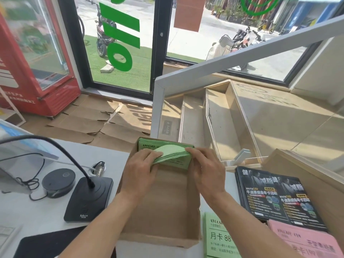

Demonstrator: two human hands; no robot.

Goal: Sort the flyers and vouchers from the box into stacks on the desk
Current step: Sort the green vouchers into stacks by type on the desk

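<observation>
An open cardboard box (pixel 160 211) sits on the white desk (pixel 28 211) in front of me. At its far end both hands hold a bent bundle of green vouchers (pixel 173 153). My left hand (pixel 138 168) grips the bundle's left side, and my right hand (pixel 206 168) pinches its right edge. More green vouchers (pixel 149 145) lie under the bundle against the box's far wall. Right of the box lie a stack of green vouchers (pixel 217 237), a stack of black flyers (pixel 273 194) and a stack of pink vouchers (pixel 307 241).
A black gooseneck microphone base (pixel 89 198), a round black device (pixel 58 181) and tangled cables sit left of the box. A dark mat (pixel 50 244) lies at the desk's near left. A clear display case (pixel 229 125) and a wooden box (pixel 316 183) stand behind and right.
</observation>
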